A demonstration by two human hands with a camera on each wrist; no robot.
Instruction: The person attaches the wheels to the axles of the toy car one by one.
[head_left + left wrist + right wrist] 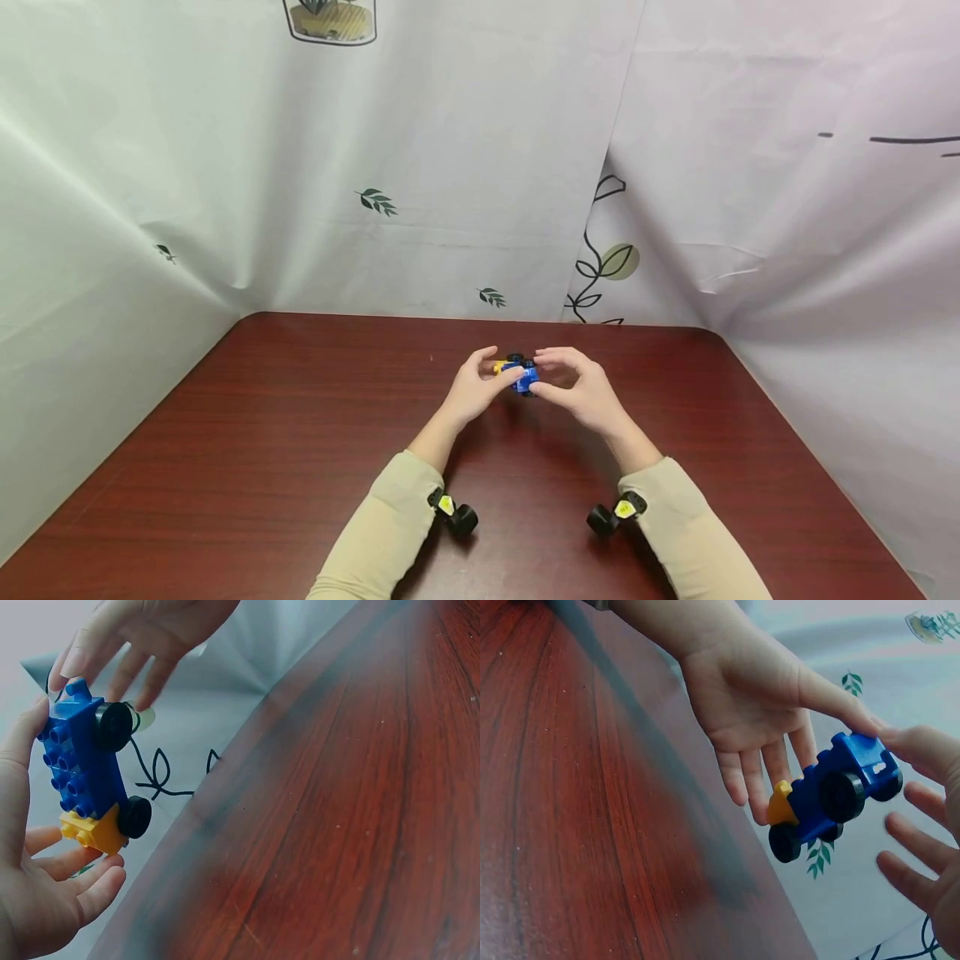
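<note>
A toy car of building blocks (527,379), blue with a yellow block at one end and black wheels, is held up above the table. My left hand (472,390) holds it, the thumb along the blue blocks and the fingers around the yellow end (101,830). In the left wrist view the studded side (66,769) and two wheels show. At the blue end is my right hand (585,396). Its thumb touches or nearly touches the blue corner, while the other fingers (915,840) are spread apart from the car in the right wrist view.
Below the hands spreads a reddish-brown wooden table (300,417). A white cloth (465,125) with printed leaves hangs behind it and at both sides. Black wrist devices (461,521) are strapped over the beige sleeves (386,517).
</note>
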